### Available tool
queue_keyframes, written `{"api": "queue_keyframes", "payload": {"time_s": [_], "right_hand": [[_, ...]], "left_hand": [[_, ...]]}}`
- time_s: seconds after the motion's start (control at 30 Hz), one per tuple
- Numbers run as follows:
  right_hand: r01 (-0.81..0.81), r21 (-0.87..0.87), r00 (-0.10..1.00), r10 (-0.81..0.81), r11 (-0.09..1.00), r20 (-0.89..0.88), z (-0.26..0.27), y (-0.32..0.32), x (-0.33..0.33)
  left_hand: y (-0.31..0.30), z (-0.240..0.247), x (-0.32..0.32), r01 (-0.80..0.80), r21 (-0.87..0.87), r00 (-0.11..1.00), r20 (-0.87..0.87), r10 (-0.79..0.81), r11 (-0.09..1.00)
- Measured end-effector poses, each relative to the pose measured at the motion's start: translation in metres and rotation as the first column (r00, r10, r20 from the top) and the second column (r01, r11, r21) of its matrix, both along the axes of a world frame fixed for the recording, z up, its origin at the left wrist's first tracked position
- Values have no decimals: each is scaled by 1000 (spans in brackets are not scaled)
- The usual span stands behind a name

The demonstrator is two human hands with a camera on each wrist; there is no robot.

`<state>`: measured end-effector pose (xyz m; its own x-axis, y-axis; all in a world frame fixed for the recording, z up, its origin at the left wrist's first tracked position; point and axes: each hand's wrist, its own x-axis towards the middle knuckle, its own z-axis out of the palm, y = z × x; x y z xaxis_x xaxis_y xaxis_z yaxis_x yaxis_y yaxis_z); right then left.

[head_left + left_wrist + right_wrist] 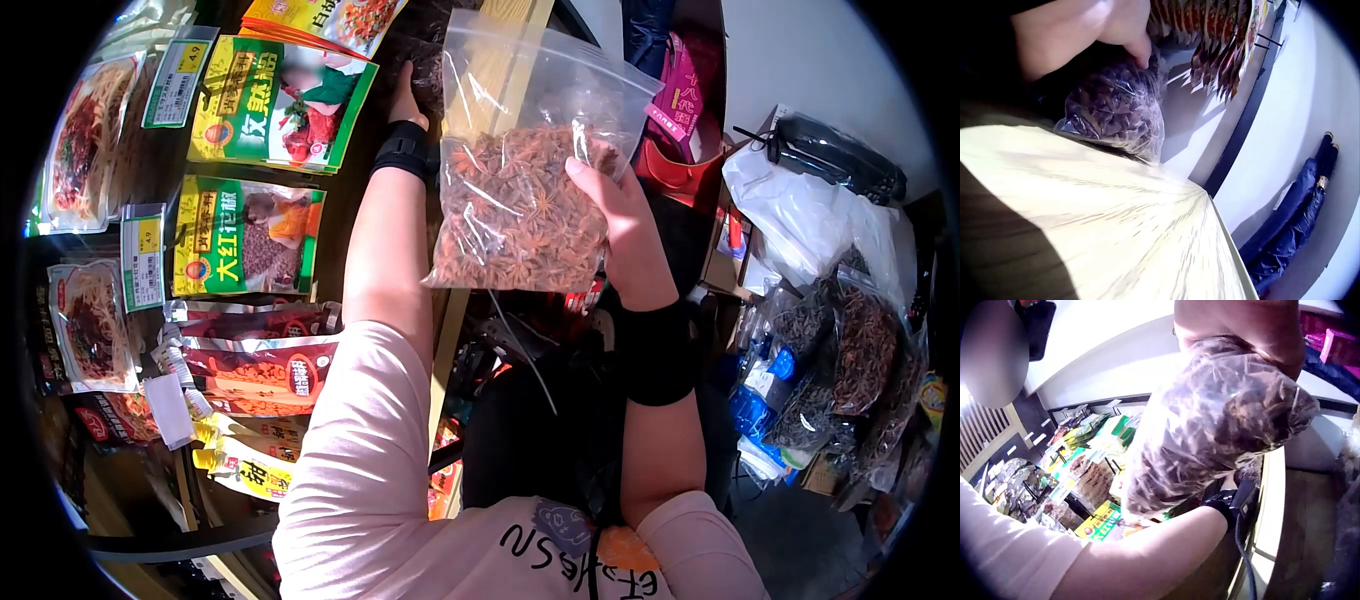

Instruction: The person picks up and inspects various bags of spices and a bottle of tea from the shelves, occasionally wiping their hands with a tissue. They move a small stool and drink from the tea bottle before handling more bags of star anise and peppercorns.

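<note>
My right hand (625, 220) grips a clear zip bag of star anise (520, 215) by its side, thumb on the front. The right wrist view shows the same bag (1210, 425) hanging below my right hand (1241, 325). On the left, my other hand (405, 105) reaches to the shelf, partly hidden in shade. The left wrist view has this left hand (1085, 31) holding the top of another clear bag with dark contents (1116, 106), which rests behind a pale wooden edge (1129, 194); most of its fingers are hidden.
Green and yellow spice packets (270, 105) and red packets (260, 370) hang along the left rack, with price tags (145, 255). A white plastic bag (780, 200) and several clear bags of dark goods (865, 345) are at the right. A red bag (685, 180) stands behind my right hand.
</note>
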<state>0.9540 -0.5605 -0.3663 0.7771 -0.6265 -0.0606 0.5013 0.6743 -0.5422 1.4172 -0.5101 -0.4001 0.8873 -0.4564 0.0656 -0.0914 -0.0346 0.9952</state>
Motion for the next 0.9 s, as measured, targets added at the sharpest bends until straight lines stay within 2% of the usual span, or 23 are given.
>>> {"api": "queue_keyframes", "payload": {"time_s": [0.03, 0.1, 0.17, 0.2, 0.23, 0.27, 0.3, 0.33, 0.37, 0.4, 0.47, 0.5, 0.53, 0.6, 0.67, 0.73, 0.77, 0.87, 0.9], "right_hand": [[-47, 56, 998, 45, 997, 46, 2, 1, -2], [-177, 171, 975, 149, 969, 162, 6, -1, -8], [-337, 285, 921, 251, 897, 298, 8, -2, -17], [-256, 255, 948, 190, 933, 256, 8, 1, -20], [-174, 219, 968, 126, 960, 216, 6, 6, -22], [-108, 193, 977, 68, 975, 203, 4, 8, -22], [-161, 201, 938, 86, 966, 337, 3, 11, -24], [-243, 201, 859, 114, 949, 499, 2, 11, -23], [-375, 162, 711, 172, 913, 682, 1, 11, -18], [-518, 60, 493, 240, 853, 836, 1, 7, -11], [-615, -125, 229, 329, 778, 916, 2, 3, -8], [-636, -194, 152, 368, 747, 917, 2, 1, -9], [-644, -240, 110, 399, 726, 910, 3, 0, -12], [-642, -243, 136, 420, 727, 897, 3, 4, -23], [-626, -156, 243, 381, 764, 892, 2, 13, -37], [-596, -143, 212, 327, 790, 921, 6, 19, -51], [-564, -140, 306, 364, 814, 880, 17, 16, -68], [-467, -151, 484, 395, 871, 781, 31, 6, -106], [-456, -235, 456, 452, 858, 766, 32, -3, -115]], "left_hand": [[3, -2, 1, -14, 30, 999, 50, 12, 999], [-1, 4, -19, -24, -110, 997, -72, 16, 994], [-3, 10, -49, -45, -241, 980, -201, -5, 970], [0, 16, -65, -65, -305, 964, -264, -19, 950], [15, 33, -88, 19, -271, 918, -378, -124, 962], [12, 32, -92, -10, -357, 910, -391, -140, 934], [13, 41, -115, -5, -368, 894, -418, -161, 930], [16, 55, -146, -2, -383, 877, -444, -182, 924], [21, 59, -163, -65, -278, 878, -472, -78, 958], [26, 64, -181, -59, -262, 883, -463, -72, 963], [34, 73, -215, -38, -230, 893, -444, -70, 972], [37, 72, -227, -21, -261, 895, -436, -98, 965], [43, 73, -238, 2, -386, 869, -456, -193, 922], [55, 75, -261, -21, -437, 832, -506, -226, 899], [62, 77, -282, 3, -490, 806, -515, -292, 872], [75, 81, -308, 53, -520, 719, -572, -394, 852], [81, 83, -320, 131, -494, 711, -557, -429, 859], [97, 87, -361, 65, -555, 648, -609, -458, 829], [104, 86, -378, 88, -561, 649, -595, -475, 823]]}}
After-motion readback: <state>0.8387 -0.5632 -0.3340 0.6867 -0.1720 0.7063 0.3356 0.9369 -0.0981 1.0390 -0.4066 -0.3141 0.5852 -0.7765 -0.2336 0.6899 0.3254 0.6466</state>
